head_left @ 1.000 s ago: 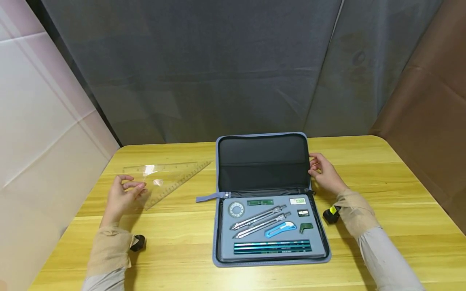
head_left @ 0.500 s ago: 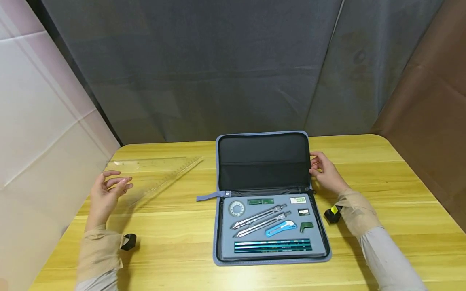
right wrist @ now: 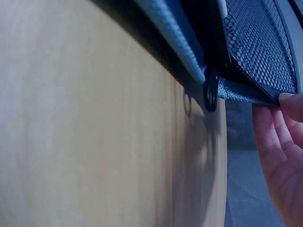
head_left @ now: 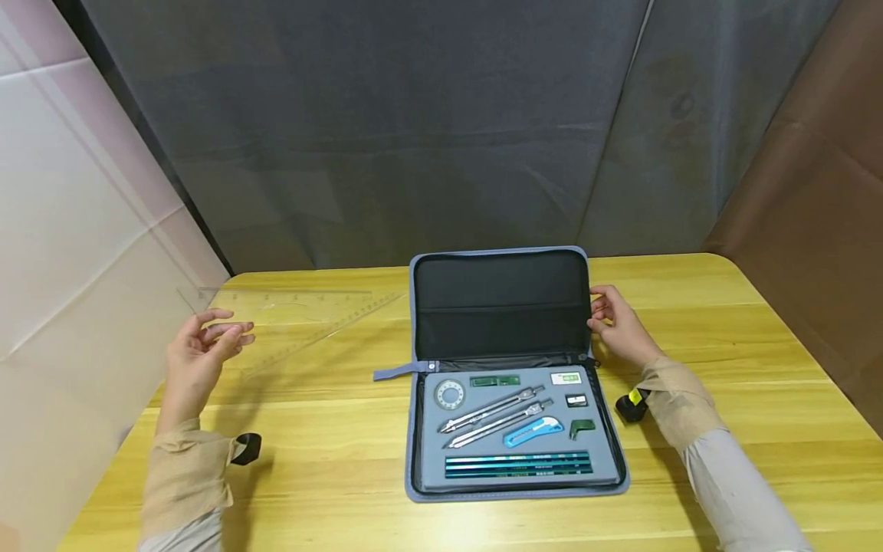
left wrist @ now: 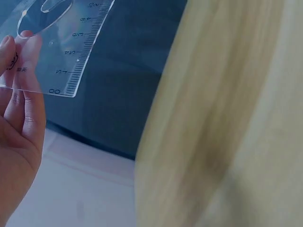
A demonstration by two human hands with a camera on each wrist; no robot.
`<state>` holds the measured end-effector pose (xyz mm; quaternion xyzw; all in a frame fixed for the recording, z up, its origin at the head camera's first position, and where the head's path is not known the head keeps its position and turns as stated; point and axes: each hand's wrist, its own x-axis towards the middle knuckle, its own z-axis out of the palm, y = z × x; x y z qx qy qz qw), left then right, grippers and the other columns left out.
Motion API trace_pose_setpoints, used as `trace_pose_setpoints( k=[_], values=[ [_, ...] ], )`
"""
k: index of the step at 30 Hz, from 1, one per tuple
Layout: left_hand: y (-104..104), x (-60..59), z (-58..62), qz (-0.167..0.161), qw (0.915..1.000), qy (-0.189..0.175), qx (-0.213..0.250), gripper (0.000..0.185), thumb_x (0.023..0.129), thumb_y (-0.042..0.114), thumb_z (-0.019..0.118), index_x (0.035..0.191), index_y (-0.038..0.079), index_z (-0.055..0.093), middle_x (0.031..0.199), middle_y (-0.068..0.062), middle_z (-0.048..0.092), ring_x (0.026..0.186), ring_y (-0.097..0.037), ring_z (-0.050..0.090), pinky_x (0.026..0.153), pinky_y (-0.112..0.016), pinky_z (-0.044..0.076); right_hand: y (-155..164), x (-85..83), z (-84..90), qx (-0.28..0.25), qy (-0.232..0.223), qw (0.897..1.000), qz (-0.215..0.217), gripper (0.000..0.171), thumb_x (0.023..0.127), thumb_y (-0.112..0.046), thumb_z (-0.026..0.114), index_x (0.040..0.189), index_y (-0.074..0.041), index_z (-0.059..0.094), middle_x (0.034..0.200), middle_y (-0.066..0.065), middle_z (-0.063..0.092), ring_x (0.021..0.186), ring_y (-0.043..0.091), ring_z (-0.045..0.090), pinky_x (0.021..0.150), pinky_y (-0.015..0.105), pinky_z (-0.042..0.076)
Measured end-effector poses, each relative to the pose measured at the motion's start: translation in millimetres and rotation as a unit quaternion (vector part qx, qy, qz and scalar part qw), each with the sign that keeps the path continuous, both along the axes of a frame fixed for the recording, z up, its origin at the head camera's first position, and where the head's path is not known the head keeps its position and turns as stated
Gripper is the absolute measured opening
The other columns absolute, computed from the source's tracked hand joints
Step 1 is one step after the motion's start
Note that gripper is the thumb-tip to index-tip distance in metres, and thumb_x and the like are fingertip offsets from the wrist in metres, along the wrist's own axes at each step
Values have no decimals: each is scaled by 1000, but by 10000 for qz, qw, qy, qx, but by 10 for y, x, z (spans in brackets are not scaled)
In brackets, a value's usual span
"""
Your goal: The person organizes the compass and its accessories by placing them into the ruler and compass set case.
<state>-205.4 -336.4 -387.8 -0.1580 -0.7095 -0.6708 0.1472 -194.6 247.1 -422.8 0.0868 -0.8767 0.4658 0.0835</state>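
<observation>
My left hand [head_left: 200, 353] pinches a clear plastic set square [head_left: 303, 310] by its left end, raised over the table's left side. Close up in the left wrist view, printed scale marks run along the set square's [left wrist: 71, 52] edge, and the thumb and fingers grip it from both faces. My right hand [head_left: 621, 330] holds the right edge of the lid [head_left: 500, 307] of an open zip case. In the right wrist view, thumb and fingers [right wrist: 267, 132] pinch the lid's border beside a mesh pocket [right wrist: 260, 42]; a zip pull [right wrist: 211, 90] hangs nearby.
Inside the case's grey tray [head_left: 497, 483] lie two compasses [head_left: 493, 410], a blue cutter [head_left: 533, 432], several pencils [head_left: 517, 464], a sharpener [head_left: 576, 400], an eraser [head_left: 566, 378] and a round dial-like disc [head_left: 450, 394]. A strap [head_left: 393, 374] sticks out left. Dark cloth [head_left: 414, 130] stands behind the table.
My left hand has carried the set square leftward and lifted it higher off the table, turning it slightly. The right hand keeps its hold on the lid's edge.
</observation>
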Motion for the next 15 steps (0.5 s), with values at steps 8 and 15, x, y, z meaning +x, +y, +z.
trace_pose_setpoints(
  k=[8,15],
  values=[
    [258,70,341,75,9989,373,-286,26,85,-12,51,103,7,57,84,6,70,70,-4,66,63,-12,48,-6,-8,-13,-51,67,10000,35,43,83,16,49,122,9,34,94,19,45,77,13,46,66,12,40],
    [175,97,477,-72,9966,779,-260,27,84,-15,51,102,4,58,84,5,70,70,-5,66,62,-12,48,-10,-21,-25,-71,69,9999,64,43,83,17,49,122,9,34,94,20,45,79,19,47,66,12,40]
  ],
)
